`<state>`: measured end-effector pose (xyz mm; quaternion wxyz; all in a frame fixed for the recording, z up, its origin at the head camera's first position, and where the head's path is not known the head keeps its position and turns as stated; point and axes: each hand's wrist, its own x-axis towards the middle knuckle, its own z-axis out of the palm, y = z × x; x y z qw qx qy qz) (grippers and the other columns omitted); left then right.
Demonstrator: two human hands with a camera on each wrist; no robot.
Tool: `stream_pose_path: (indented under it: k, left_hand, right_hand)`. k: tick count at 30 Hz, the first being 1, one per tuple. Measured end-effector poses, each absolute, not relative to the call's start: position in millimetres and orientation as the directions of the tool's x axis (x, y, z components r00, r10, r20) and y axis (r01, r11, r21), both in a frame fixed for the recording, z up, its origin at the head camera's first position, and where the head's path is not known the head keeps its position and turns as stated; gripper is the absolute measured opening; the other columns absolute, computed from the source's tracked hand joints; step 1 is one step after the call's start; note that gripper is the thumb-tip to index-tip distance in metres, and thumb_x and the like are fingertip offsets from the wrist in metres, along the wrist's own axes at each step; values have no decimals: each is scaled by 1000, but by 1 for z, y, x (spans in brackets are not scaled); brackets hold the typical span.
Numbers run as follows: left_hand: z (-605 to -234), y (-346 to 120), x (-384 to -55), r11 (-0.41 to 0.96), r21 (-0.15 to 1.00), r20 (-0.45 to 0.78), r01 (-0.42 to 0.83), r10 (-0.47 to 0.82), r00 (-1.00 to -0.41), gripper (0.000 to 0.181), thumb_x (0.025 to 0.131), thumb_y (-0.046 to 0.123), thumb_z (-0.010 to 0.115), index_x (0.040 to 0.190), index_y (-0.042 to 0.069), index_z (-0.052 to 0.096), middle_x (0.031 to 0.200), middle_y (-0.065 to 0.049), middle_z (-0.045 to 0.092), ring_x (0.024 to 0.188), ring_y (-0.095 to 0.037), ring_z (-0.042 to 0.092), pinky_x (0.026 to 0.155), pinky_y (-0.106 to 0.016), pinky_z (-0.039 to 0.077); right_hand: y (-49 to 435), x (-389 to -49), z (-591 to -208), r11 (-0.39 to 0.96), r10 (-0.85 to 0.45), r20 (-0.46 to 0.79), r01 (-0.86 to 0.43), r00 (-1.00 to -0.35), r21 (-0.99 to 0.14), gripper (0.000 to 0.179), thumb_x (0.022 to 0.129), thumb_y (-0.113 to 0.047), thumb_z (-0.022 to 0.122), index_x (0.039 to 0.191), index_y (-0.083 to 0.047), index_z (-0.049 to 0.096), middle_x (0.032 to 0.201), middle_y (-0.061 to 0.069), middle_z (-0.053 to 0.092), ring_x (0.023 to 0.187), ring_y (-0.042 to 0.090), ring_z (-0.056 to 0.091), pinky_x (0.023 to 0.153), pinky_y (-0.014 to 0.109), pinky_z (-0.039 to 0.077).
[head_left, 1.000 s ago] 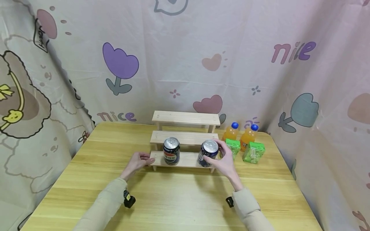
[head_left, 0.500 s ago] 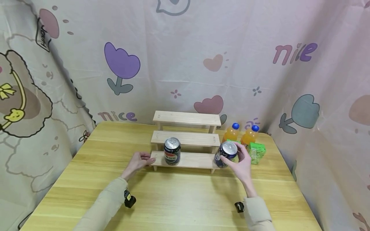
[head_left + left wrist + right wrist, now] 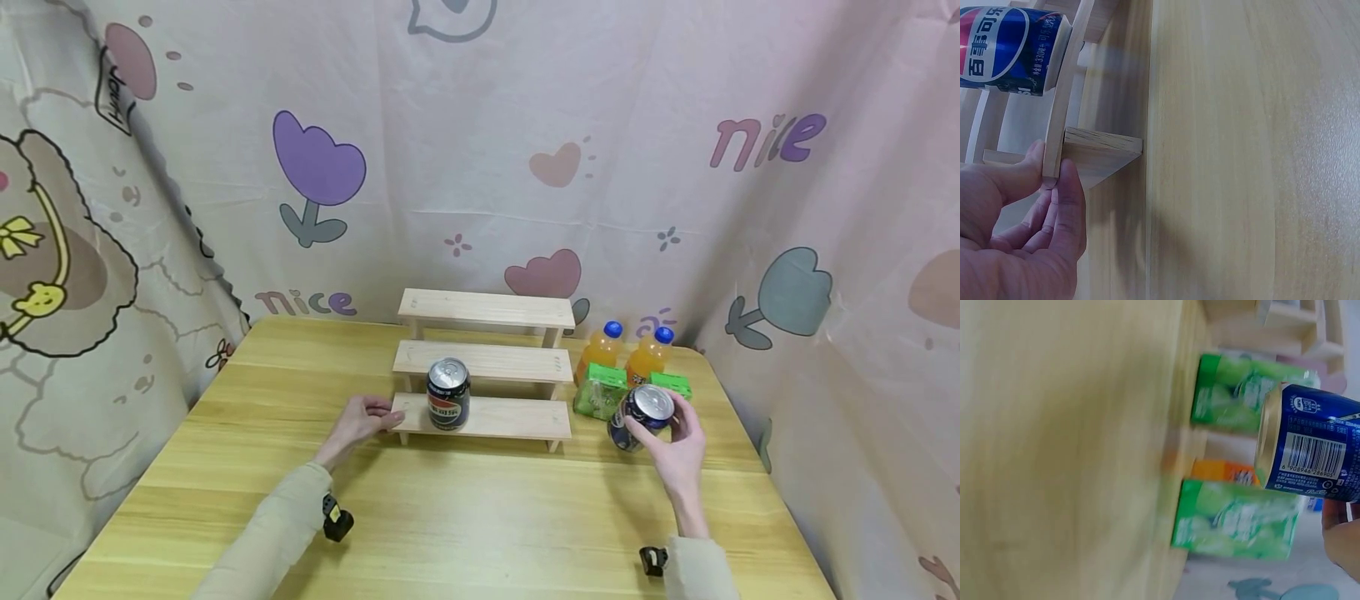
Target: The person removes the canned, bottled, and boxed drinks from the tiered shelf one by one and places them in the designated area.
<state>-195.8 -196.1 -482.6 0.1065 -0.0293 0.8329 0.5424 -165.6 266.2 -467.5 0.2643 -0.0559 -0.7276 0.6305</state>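
Note:
My right hand (image 3: pixel 678 446) grips a dark blue soda can (image 3: pixel 641 415), tilted a little, in front of the green drink cartons. In the right wrist view the can (image 3: pixel 1316 444) shows its barcode and hangs above the table. My left hand (image 3: pixel 358 427) pinches the left end of the lowest board of a three-step wooden shelf (image 3: pixel 517 417); the left wrist view shows thumb and fingers on either side of the board (image 3: pixel 1054 137). A second cola can (image 3: pixel 448 396) stands upright on that lowest step, left of its middle.
Two green drink cartons (image 3: pixel 600 392) stand right of the shelf, the right one partly behind the held can. Behind them are two orange drink bottles (image 3: pixel 648 358) with blue caps. A patterned curtain (image 3: pixel 480 167) rises behind the wooden table (image 3: pixel 480 517).
My right hand has lifted the can off the right end of the lowest step and carried it right, in front of the cartons. The left hand stays on the board.

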Motion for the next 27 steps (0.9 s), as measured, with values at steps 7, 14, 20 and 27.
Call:
stream_pose_path:
  k: [7,14,20,27]
  left_hand:
    - [-484,-196,-196,418,892,-211,-171,52,-976,53,93,17,72,128,-18,53,118,-33,66,101,-29,68,92,-41,59]
    - [-485,-197,-197,419,893,-205,-165,53,-977,53,93,17,72,128,-19,53,118,-33,66,100,-28,68,91,-40,59]
    - [-484,-197,-196,405,899,-203,-163,55,-978,52,93,16,71,127,-18,53,118,-33,66,98,-26,68,90,-38,59]
    - [-484,-196,-195,404,899,-207,-169,52,-977,53,93,17,72,128,-18,53,119,-33,65,100,-27,68,92,-40,59]
  right_hand:
    - [286,-163,-475,163,514,263,-208,-816,-964,71,71,17,78,136,0,54,113,-18,61,108,2,54,91,8,43]
    - [296,-164,-479,181,555,198,-115,-808,-977,70,73,11,81,136,-2,54,112,-21,59,109,-1,52,89,4,41]
    - [302,-164,-480,197,561,134,-26,-817,-980,71,75,4,84,139,-6,54,114,-22,55,111,-3,49,100,8,43]
    - [306,-164,-481,209,572,84,47,-816,-977,73,77,4,82,143,-5,50,111,-24,51,111,-3,47,119,38,39]
